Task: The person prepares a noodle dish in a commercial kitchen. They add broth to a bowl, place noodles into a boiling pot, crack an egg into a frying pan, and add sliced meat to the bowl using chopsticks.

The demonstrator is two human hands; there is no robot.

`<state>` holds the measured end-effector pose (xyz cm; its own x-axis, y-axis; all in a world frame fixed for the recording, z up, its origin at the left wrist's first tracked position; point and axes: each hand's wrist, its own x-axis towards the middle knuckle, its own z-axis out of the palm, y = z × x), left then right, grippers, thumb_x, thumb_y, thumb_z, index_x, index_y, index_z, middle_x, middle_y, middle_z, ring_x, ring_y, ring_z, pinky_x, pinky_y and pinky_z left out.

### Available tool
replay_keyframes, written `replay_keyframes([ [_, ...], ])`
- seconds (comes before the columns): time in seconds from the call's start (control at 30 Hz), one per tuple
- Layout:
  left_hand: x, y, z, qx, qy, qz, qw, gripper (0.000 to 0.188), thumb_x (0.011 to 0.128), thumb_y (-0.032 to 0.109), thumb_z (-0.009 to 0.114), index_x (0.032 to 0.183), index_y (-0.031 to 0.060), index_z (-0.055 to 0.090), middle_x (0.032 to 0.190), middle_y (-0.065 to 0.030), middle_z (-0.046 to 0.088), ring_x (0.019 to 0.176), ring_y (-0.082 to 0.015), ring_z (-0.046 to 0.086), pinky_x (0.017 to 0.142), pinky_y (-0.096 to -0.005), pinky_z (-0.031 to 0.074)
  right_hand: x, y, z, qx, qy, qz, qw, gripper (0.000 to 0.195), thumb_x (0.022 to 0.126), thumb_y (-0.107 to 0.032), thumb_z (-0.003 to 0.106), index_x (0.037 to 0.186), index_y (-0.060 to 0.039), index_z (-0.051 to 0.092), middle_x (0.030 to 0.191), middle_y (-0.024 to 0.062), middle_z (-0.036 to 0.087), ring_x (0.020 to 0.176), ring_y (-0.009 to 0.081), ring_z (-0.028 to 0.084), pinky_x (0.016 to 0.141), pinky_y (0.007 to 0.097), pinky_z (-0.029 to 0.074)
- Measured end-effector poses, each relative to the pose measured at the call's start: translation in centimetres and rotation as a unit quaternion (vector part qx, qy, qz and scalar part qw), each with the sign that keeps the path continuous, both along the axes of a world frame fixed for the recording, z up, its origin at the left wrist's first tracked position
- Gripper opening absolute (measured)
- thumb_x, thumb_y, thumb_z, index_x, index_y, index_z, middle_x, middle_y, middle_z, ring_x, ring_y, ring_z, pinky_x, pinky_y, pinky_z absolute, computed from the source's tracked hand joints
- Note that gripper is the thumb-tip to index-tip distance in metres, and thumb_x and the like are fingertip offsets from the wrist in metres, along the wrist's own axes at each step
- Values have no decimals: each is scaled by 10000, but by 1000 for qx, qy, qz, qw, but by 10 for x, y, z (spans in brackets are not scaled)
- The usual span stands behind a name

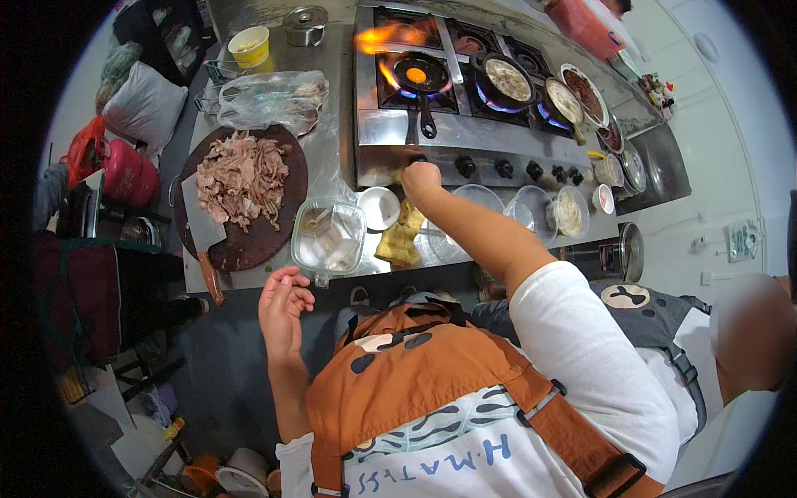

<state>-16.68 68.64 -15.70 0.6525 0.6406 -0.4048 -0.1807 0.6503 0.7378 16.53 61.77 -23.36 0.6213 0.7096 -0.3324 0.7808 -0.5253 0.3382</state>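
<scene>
On a gas stove knob [418,159] at the front of the steel stove [392,134] rests my right hand [423,178], its fingers closed around it. Above it, a small black frying pan [431,65] holds an egg with a round yolk [416,75]; orange flames rise at the pan's left side. My left hand [283,302] hangs empty with loosely curled fingers, just below a clear lidded container [329,236]. To its upper left, sliced meat [243,177] lies on a round chopping board [274,243] beside a cleaver [205,218].
Two more pans, a black pot [507,79] and a smaller pan [563,101], sit over blue flames. A yellow cloth [398,239], a white bowl [378,208] and plastic bowls line the counter's front edge. A co-worker [672,336] stands close on the right.
</scene>
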Motion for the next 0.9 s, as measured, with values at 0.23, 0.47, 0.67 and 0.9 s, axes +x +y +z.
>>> replay_keyframes([
  [0.23, 1, 9, 5, 17, 1, -27, 999, 168, 890, 142, 458, 986, 12, 504, 808, -84, 554, 596, -130, 549, 511, -229, 421, 4, -17, 35, 118, 57, -31, 991, 194, 731, -152, 509, 775, -60, 673, 816, 133, 651, 759, 277, 639, 632, 372, 510],
  [0.47, 9, 11, 13, 44, 10, -53, 998, 212, 895, 178, 456, 1010, 5, 497, 807, -86, 556, 585, -141, 555, 486, -233, 435, 10, -28, 19, 173, 65, -57, 981, 200, 722, -164, 498, 746, -55, 663, 809, 151, 644, 749, 303, 632, 641, 388, 507],
  [0.67, 12, 7, 14, 39, 2, -71, 997, 196, 891, 154, 453, 998, -3, 500, 807, -87, 557, 592, -136, 556, 501, -230, 438, 8, -32, 18, 203, 70, -39, 976, 204, 730, -183, 500, 728, -58, 662, 801, 154, 642, 743, 299, 631, 633, 392, 507],
  [0.9, 12, 4, 12, 44, 13, -77, 996, 204, 897, 169, 444, 994, 1, 506, 812, -94, 563, 589, -147, 560, 485, -244, 442, 7, -31, 17, 227, 91, -90, 965, 242, 773, -219, 490, 738, -50, 659, 816, 161, 638, 759, 317, 622, 657, 400, 501],
])
